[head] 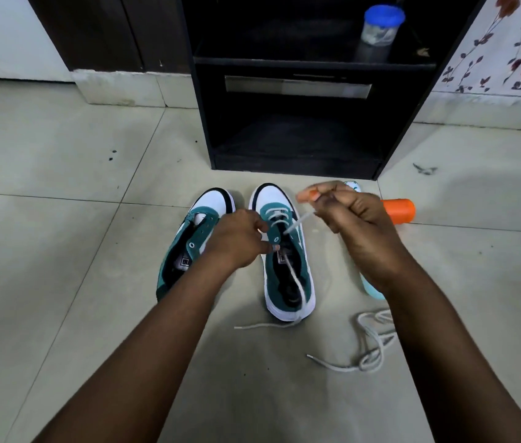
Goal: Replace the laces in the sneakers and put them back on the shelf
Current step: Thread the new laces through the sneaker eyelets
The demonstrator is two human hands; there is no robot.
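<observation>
Sneakers, two, green and white, side by side on the tiled floor (61,187) before the black shelf (300,148). Right sneaker (288,276): partly laced, and your left hand (237,238) pinches its eyelet flap. Lace (297,284): grey, threaded through the front eyelets, one end trailing over the heel onto the floor, the other pulled up and pinched in your right hand (348,215), fingers curled. Left sneaker (195,238): unlaced, untouched. Spare lace (368,343): loose coil on the floor near your right forearm. Orange cylinder (399,211): on the floor behind your right hand. Jar, blue-lidded (380,27): on the upper shelf.
</observation>
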